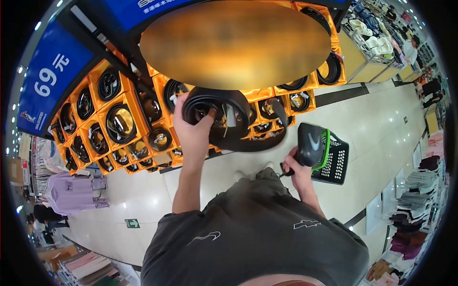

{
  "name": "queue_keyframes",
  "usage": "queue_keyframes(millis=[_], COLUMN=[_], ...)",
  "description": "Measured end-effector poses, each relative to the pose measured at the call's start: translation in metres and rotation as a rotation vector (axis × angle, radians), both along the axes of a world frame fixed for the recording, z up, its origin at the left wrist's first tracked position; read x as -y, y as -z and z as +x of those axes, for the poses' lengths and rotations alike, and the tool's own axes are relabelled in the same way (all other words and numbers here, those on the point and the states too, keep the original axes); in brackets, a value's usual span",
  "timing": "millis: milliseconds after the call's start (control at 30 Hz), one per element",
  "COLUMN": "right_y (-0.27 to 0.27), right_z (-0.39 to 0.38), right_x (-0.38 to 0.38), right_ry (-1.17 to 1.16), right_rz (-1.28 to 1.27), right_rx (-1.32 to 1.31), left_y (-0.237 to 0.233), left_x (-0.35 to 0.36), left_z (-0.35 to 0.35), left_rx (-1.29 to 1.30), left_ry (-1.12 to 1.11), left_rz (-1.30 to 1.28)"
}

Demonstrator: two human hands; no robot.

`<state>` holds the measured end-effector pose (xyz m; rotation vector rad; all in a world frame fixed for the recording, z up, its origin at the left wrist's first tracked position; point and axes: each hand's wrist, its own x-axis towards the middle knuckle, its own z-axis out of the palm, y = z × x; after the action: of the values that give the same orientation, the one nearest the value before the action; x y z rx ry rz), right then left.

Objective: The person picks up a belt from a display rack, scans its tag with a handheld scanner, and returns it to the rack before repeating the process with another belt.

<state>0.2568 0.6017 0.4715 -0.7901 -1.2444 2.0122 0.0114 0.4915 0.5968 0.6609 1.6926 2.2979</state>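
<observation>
My left hand [194, 125] is closed around a coiled dark belt [244, 112], thumb inside the coil, in front of the display of belts. A loose length of this belt curves out to the right, and something pale like a tag shows inside the coil. Lower right, my right hand [300, 172] has its fingers wrapped around the handle of a dark handheld barcode scanner [311, 143], whose head points up. Just beyond the scanner, a black shopping basket [339, 167] with a green handle [326, 148] partly overlaps it in this view.
Orange-lined compartments [129, 100] with rolled belts fill the stand ahead, under a blue price sign [50, 76]. A blurred oval covers its upper part. Shoes [379, 45] stand at upper right, folded clothes [415, 190] at right, lilac tops [69, 190] at left. Other people are farther off.
</observation>
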Motion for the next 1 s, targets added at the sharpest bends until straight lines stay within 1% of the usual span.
queue_keyframes(millis=[33, 67, 133, 200, 233, 267, 333, 367, 467, 500, 600, 700, 800, 867, 900, 1000], right_y=[-0.012, -0.030, -0.032, -0.025, -0.026, -0.030, -0.055, -0.049, -0.059, -0.062, -0.061, -0.062, -0.063, -0.056, -0.051, -0.045], right_z=[-0.005, -0.012, -0.025, -0.036, -0.041, -0.047, -0.057, -0.063, -0.075, -0.079, -0.086, -0.091, -0.089, -0.084, -0.081, -0.071], right_x=[0.000, 0.003, 0.005, 0.012, 0.016, 0.020, 0.041, 0.047, 0.058, 0.060, 0.064, 0.075, 0.086, 0.088, 0.086, 0.081], right_ry=[-0.054, -0.074, -0.180, -0.232, -0.260, -0.289, -0.351, -0.358, -0.400, -0.420, -0.455, -0.454, -0.418, -0.387, -0.362, -0.375], right_rz=[0.085, 0.158, 0.309, 0.377, 0.341, 0.304, 0.081, 0.043, 0.169, 0.165, 0.298, 0.429, 0.595, 0.750, 0.872, 0.916], right_rx=[0.001, 0.029, -0.029, -0.072, -0.104, -0.134, -0.193, -0.378, -0.342, -0.335, -0.186, -0.089, -0.013, 0.070, 0.117, 0.197], left_y=[0.012, 0.018, 0.033, 0.043, 0.048, 0.054, 0.068, 0.075, 0.072, 0.078, 0.078, 0.094, 0.095, 0.094, 0.094, 0.099], left_x=[0.008, 0.014, 0.025, 0.036, 0.041, 0.045, 0.054, 0.060, 0.071, 0.075, 0.078, 0.077, 0.080, 0.081, 0.081, 0.079], left_z=[0.004, 0.009, 0.018, 0.029, 0.033, 0.035, 0.039, 0.040, 0.046, 0.045, 0.048, 0.051, 0.056, 0.057, 0.057, 0.055], left_rx=[0.114, 0.196, 0.324, 0.555, 0.665, 0.721, 0.830, 0.871, 0.771, 0.788, 0.799, 0.728, 0.813, 0.781, 0.765, 0.842], left_ry=[0.037, 0.005, 0.022, 0.033, 0.034, 0.018, -0.023, -0.004, -0.074, -0.069, -0.138, -0.195, -0.157, -0.091, -0.052, -0.080], left_rz=[0.104, 0.077, 0.119, 0.219, 0.276, 0.298, 0.353, 0.403, 0.431, 0.438, 0.435, 0.403, 0.441, 0.543, 0.592, 0.767])
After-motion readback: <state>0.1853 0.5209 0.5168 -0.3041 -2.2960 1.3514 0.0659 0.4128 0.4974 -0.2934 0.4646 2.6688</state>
